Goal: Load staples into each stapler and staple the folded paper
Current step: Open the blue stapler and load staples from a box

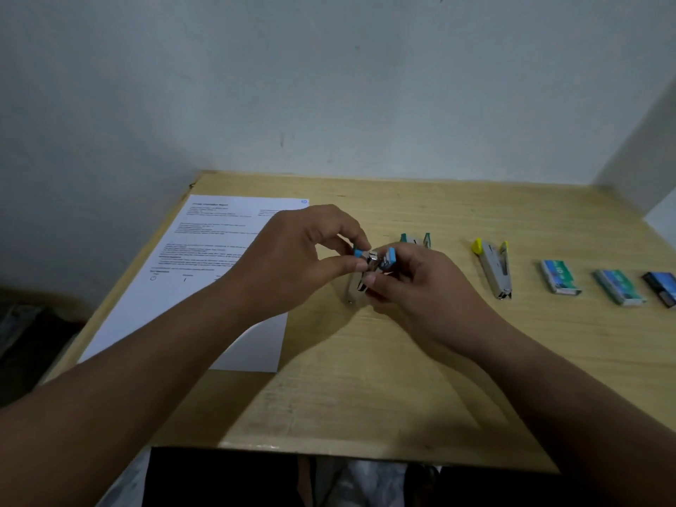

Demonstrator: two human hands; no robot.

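While only the head view is available, it shows enough: blue stapler (360, 272) is held just above the table (402, 360), roughly mid-width, between both hands.

- Left hand (303, 258): thumb and fingers curled, pinching the stapler's far blue-capped end. Grip closed on it.
- Right hand (413, 283): fingers curled round the other blue-capped part and the metal body from the right. Grip closed on it too.
- Long axis: runs from the blue caps at the far end toward the near table edge, hinge end pointing at the person, slightly left. The two blue ends look spread apart, so my read is the magazine is being opened; can't tell whether staples are inside.
- Key relation: staple boxes (559, 278) sit well apart, toward the right table edge, so the right hand is the nearer one to fetch a strip; left would then have to hold the stapler alone.
- Teal stapler (415, 240) just beyond the right hand; yellow stapler (494, 268) further right, both lying on the table.
- Paper (205, 268) lies flat by the left table edge, under the left forearm; doesn't look folded yet.
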